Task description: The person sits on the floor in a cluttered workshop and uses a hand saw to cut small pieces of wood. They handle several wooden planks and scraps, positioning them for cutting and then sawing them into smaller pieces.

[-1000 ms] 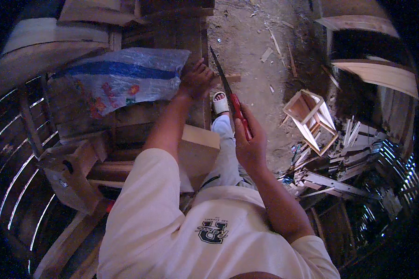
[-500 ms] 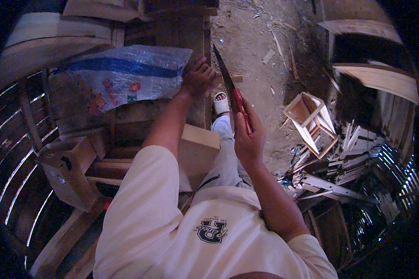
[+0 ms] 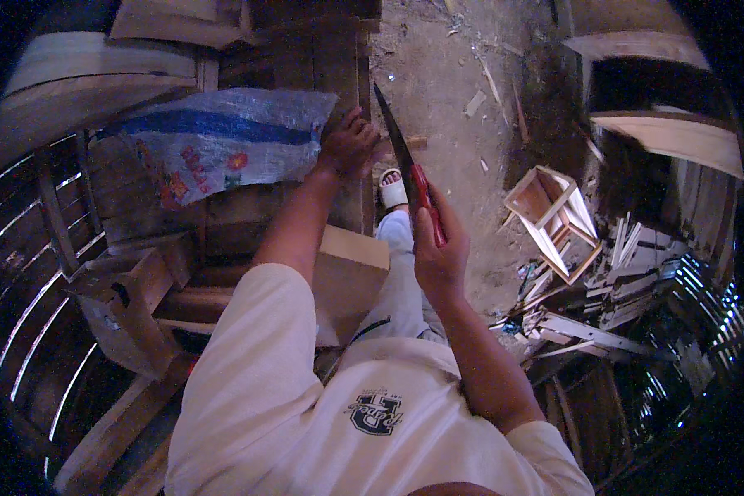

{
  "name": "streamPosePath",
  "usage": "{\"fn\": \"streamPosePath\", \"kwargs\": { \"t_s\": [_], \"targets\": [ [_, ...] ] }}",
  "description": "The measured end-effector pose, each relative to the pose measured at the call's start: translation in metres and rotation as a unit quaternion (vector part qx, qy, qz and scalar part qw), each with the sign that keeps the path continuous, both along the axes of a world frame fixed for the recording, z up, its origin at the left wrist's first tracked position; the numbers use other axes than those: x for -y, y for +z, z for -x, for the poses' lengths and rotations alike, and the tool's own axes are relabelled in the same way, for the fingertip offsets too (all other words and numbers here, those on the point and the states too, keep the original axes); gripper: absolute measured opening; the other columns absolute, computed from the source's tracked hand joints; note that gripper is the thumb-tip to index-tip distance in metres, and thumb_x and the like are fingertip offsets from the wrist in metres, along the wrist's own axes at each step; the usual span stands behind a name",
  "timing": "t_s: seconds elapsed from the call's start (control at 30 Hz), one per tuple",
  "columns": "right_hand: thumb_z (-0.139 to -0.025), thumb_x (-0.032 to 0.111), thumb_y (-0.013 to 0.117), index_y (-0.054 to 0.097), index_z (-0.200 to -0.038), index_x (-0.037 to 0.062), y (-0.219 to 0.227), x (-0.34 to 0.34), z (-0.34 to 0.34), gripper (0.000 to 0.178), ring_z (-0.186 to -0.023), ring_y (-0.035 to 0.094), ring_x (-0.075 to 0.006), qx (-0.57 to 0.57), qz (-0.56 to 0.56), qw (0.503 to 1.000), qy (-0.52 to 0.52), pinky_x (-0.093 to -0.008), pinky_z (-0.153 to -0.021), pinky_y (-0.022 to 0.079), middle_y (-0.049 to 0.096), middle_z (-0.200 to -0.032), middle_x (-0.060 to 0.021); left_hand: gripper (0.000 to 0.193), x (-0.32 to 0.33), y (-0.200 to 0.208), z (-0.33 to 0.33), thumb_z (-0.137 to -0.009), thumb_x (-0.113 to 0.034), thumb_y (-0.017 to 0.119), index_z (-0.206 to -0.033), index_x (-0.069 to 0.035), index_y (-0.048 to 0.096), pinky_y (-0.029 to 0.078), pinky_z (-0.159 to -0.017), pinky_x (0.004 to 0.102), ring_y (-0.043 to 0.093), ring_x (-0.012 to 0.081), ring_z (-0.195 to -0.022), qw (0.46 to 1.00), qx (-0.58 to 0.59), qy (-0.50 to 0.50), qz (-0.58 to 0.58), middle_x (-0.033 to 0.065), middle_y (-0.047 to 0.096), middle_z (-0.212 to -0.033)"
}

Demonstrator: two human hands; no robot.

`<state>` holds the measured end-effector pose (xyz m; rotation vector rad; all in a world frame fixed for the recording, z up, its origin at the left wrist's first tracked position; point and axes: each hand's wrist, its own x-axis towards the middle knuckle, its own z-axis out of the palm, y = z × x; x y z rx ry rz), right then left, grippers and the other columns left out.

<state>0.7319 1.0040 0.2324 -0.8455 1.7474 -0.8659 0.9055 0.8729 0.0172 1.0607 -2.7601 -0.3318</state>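
In my right hand [image 3: 442, 252] is a hand saw [image 3: 403, 142], gripped by its red handle. Its dark, narrow blade points away from me and crosses over a small wooden stick [image 3: 413, 143] that juts past the bench edge. My left hand [image 3: 349, 147] is closed at that edge, around the stick's inner end as far as I can see; its fingertips are partly in shadow. Just left of this hand lies a clear plastic sack [image 3: 231, 145] with a blue stripe and red flower prints, spread on the wooden bench [image 3: 351, 66].
A cardboard box [image 3: 351, 256] stands beside my leg, and another carton [image 3: 124, 306] sits at the left. On the dirt floor [image 3: 446, 83] lie wood shavings. A small wooden frame [image 3: 554, 215] rests at the right near a heap of wood scraps [image 3: 587, 331].
The saw's handle has shifted slightly left and toward me. My left hand stays at the bench edge, and the whole view has moved a little.
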Motion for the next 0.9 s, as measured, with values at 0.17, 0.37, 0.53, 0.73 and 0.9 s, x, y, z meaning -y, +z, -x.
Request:
{"fn": "streamPosePath", "kwargs": {
  "t_s": [0.17, 0.37, 0.53, 0.73, 0.9],
  "targets": [
    [-0.104, 0.012, 0.056, 0.054, -0.142, -0.0047, 0.006, -0.003, 0.002, 0.042, -0.11, 0.064, -0.0176, -0.013, 0.002, 1.0, -0.001, -0.0304, -0.095, 0.05, 0.068, -0.125, -0.0162, 0.039, 0.003, -0.004, 0.002, -0.077, -0.031, 0.076, -0.105, -0.006, 0.064, 0.026, -0.125, 0.0462, 0.061, 0.0283, -0.112, 0.998, 0.06, -0.029, 0.021, 0.0113, 0.066, -0.103],
    [-0.104, 0.012, 0.056, 0.055, -0.141, -0.004, 0.004, -0.01, 0.0, 0.041, -0.108, 0.064, -0.0161, -0.012, 0.001, 1.0, -0.006, -0.0292, -0.093, 0.051, 0.068, -0.123, -0.0149, 0.044, -0.003, -0.005, 0.0, -0.073, -0.032, 0.078, -0.106, -0.006, 0.065, 0.026, -0.125, 0.0458, 0.062, 0.0286, -0.113, 0.999, 0.028, -0.005, 0.026, 0.0111, 0.067, -0.104],
    [-0.104, 0.011, 0.055, 0.055, -0.143, -0.0012, 0.004, -0.019, 0.0, 0.041, -0.101, 0.064, -0.0144, -0.03, 0.021, 0.999, 0.01, -0.0283, -0.088, 0.051, 0.068, -0.12, -0.0119, 0.047, 0.0, -0.01, 0.002, -0.071, -0.034, 0.078, -0.107, -0.006, 0.065, 0.027, -0.125, 0.046, 0.062, 0.0295, -0.113, 0.999, 0.017, -0.013, 0.028, 0.0108, 0.067, -0.105],
    [-0.104, 0.011, 0.055, 0.054, -0.145, 0.0009, 0.005, -0.021, 0.002, 0.042, -0.094, 0.063, -0.0116, -0.019, -0.012, 1.0, 0.012, -0.0263, -0.081, 0.051, 0.069, -0.118, -0.0098, 0.049, 0.002, 0.0, 0.0, -0.073, -0.038, 0.078, -0.109, -0.007, 0.064, 0.025, -0.125, 0.048, 0.06, 0.0292, -0.114, 0.998, 0.058, -0.026, 0.014, 0.009, 0.066, -0.105],
    [-0.105, 0.012, 0.055, 0.053, -0.146, 0.0014, 0.005, -0.026, -0.001, 0.043, -0.089, 0.061, -0.0092, -0.072, 0.042, 0.996, 0.033, -0.0236, -0.077, 0.052, 0.069, -0.121, -0.0093, 0.05, -0.002, -0.017, -0.001, -0.074, -0.039, 0.078, -0.11, -0.008, 0.064, 0.025, -0.125, 0.0484, 0.059, 0.0278, -0.117, 0.997, 0.065, -0.023, 0.038, 0.0079, 0.066, -0.108]
  ]
}}
